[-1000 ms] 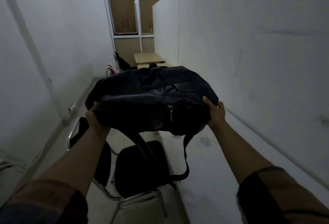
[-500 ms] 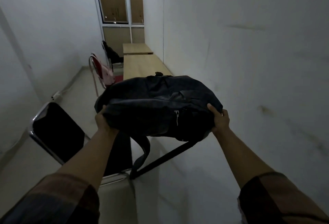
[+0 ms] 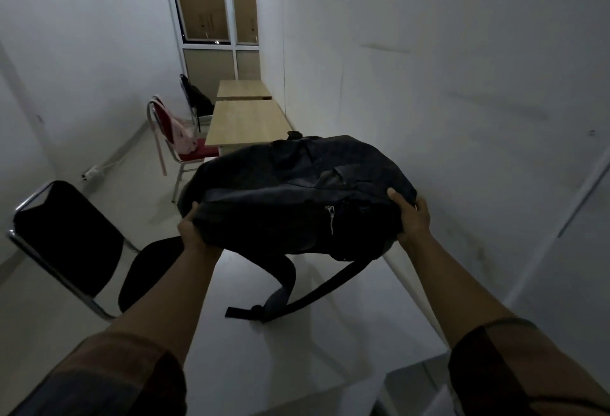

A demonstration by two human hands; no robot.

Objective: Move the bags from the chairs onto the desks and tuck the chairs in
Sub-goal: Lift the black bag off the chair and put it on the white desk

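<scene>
Hands — left hand (image 3: 193,232), right hand (image 3: 411,217) — each grip pinching the black backpack (image 3: 290,197) above the white counter (image 3: 297,349), straps dangling.

Both arms reached forward, left grip (image 3: 194,230) and right grip (image 3: 411,217) each clamped on opposite ends of the black backpack (image 3: 297,197).
</scene>
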